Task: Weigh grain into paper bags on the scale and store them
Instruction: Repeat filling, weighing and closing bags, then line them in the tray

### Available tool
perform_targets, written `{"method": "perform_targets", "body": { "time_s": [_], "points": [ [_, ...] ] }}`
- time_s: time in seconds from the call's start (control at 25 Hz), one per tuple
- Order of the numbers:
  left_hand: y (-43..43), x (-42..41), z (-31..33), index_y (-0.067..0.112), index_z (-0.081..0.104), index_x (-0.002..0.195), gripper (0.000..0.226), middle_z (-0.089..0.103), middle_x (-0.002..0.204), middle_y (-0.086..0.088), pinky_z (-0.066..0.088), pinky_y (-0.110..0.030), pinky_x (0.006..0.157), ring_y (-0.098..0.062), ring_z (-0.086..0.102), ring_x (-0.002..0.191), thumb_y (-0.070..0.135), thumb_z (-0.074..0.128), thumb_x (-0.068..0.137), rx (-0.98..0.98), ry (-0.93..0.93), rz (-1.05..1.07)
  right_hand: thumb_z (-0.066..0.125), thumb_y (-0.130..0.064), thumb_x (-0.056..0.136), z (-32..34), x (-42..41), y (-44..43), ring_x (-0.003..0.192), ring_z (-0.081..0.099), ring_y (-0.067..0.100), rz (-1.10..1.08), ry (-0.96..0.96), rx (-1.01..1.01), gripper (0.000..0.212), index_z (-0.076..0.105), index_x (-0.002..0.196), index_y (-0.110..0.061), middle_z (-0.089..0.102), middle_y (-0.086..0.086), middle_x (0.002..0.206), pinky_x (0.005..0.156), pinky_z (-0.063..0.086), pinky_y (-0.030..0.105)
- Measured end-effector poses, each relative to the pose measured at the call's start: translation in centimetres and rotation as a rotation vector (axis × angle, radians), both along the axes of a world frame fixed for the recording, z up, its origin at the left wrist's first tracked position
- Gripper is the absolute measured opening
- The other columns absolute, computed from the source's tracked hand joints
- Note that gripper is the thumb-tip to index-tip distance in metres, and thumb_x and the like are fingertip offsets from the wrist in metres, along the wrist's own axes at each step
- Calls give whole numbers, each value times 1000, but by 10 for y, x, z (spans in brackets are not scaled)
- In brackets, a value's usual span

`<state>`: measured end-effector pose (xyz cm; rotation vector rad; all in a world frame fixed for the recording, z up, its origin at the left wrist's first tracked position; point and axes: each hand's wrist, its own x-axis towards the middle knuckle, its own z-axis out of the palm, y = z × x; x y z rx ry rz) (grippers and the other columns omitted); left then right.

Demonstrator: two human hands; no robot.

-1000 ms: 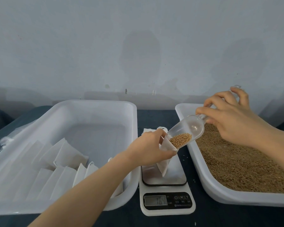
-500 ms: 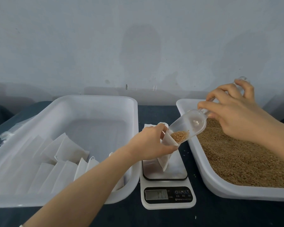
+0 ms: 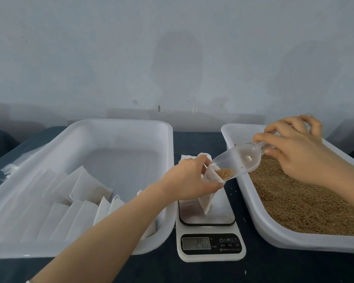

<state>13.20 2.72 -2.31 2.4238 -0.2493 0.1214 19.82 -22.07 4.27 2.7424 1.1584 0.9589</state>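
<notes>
While left hand [image 3: 189, 177] pinches the paper bag [image 3: 207, 201], right hand [image 3: 294, 152] grips the scoop [image 3: 239, 160] tipped into it.

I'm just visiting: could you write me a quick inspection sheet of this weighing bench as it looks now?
Surface: dark blue table, stray grains beside the scale.
Job's things: paper bag on scale; clear scoop tipped into its mouth, grain at its lip; right tub full of grain; left tub holds white bags.
Clutter: spare bags behind the scale.
Hands: left hand pinches bag mouth; right hand grips scoop handle.
Cables: nothing seen.
Surroundings: stained pale wall.
</notes>
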Motion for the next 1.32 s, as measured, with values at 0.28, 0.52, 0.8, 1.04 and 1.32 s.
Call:
{"method": "perform_targets", "body": {
  "time_s": [0.28, 0.52, 0.8, 1.04, 1.32],
  "points": [
    [-1, 0, 1, 33, 45, 114, 47, 61, 107, 14, 54, -28, 77, -8, 60, 89, 59, 63, 78, 32, 14, 6, 66, -19, 83, -21, 0, -14, 110, 38, 16, -99, 168, 112, 31, 63, 108, -38, 57, -12, 104, 95, 12, 32],
    [-1, -1, 1, 36, 40, 107, 38, 61, 104, 12, 55, -31, 79, -11, 60, 91, 53, 62, 81, 49, 15, 4, 57, -30, 88, -27, 3, -30, 117, 36, 20, -285, 311, 207, 33, 58, 120, -40, 56, -11, 114, 97, 15, 35],
    [-1, -1, 2, 36, 38, 104, 37, 59, 103, 12, 53, -31, 80, -13, 60, 91, 52, 62, 81, 52, 17, 2, 55, -35, 91, -55, 18, -62, 83, 57, 14, -681, 507, 148, 28, 56, 118, -30, 60, -7, 99, 76, 51, 39],
    [-1, -1, 3, 37, 38, 106, 39, 59, 107, 11, 54, -33, 82, -13, 60, 93, 53, 62, 81, 49, 38, 0, 56, -32, 92, -68, 16, -63, 97, 58, 19, -752, 770, 61, 27, 57, 118, -26, 62, -1, 115, 86, 50, 39],
    [-2, -1, 4, 37, 39, 106, 39, 58, 103, 14, 54, -33, 82, -12, 60, 91, 54, 62, 81, 44, 52, -6, 49, -35, 86, -29, -41, 8, 80, 59, 0, -150, 531, 393, 28, 58, 113, -34, 61, -20, 101, 74, 50, 17]
  ]
}}
